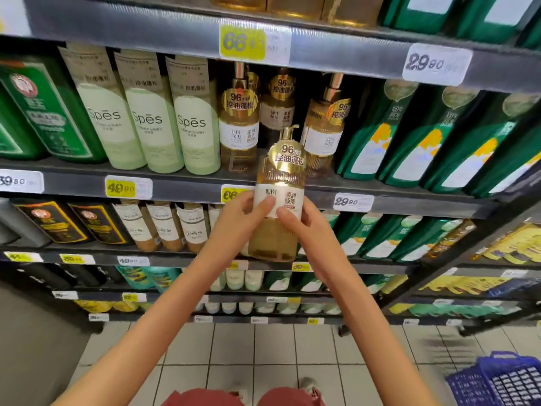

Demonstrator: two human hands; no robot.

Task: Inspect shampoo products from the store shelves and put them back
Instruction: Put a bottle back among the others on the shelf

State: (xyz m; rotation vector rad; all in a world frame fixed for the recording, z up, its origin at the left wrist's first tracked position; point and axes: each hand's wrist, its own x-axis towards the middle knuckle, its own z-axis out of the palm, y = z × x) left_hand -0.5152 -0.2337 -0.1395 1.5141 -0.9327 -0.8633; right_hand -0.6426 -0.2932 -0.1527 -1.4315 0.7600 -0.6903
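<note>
A golden pump bottle of shampoo (pixel 278 183) with a white label and a gold "96" sticker is held upright in front of the shelves. My left hand (pixel 243 215) grips its left side, thumb lying across the label. My right hand (pixel 301 227) grips the right side, thumb on the label too. Behind the bottle, the shelf (pixel 187 186) carries matching golden bottles (pixel 238 118) with a gap in the row just behind the held one.
Pale green Spes bottles (pixel 147 112) stand left of the golden ones, dark green bottles (pixel 409 136) to the right. Lower shelves hold more bottles. A blue shopping basket (pixel 497 379) sits on the tiled floor at the lower right.
</note>
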